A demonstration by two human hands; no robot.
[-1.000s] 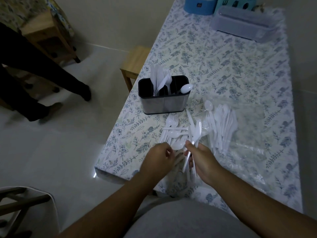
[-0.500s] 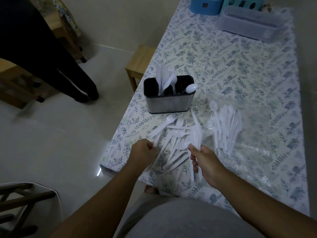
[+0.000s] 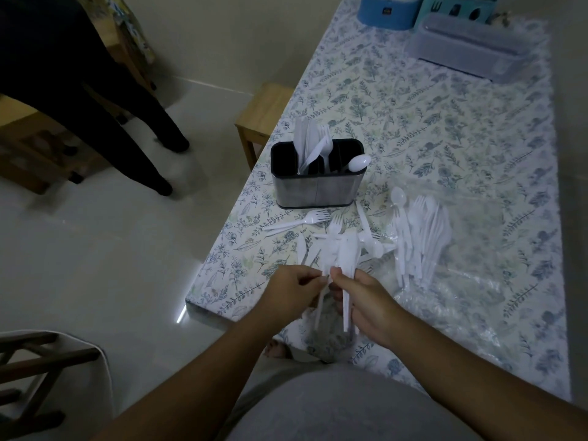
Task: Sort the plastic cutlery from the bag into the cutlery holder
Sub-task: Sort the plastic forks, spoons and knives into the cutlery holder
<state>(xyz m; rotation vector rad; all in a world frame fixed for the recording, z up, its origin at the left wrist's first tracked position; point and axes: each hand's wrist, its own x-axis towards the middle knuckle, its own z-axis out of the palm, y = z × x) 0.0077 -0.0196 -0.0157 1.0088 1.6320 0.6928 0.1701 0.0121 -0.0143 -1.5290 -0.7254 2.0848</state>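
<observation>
A steel-sided, black-lined cutlery holder (image 3: 317,183) stands upright, holding white knives, forks and 1 spoon. Loose white forks (image 3: 313,218) lie before it. More white cutlery (image 3: 420,237) rests on the clear bag (image 3: 471,281).

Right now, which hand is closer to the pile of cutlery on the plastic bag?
Right. The right hand is beside the pile; the left hand is farther left.

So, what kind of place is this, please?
Probably a home dining or kitchen area: a table with a floral cloth, a cutlery holder with plastic cutlery, a wooden stool and a tiled floor.
</observation>
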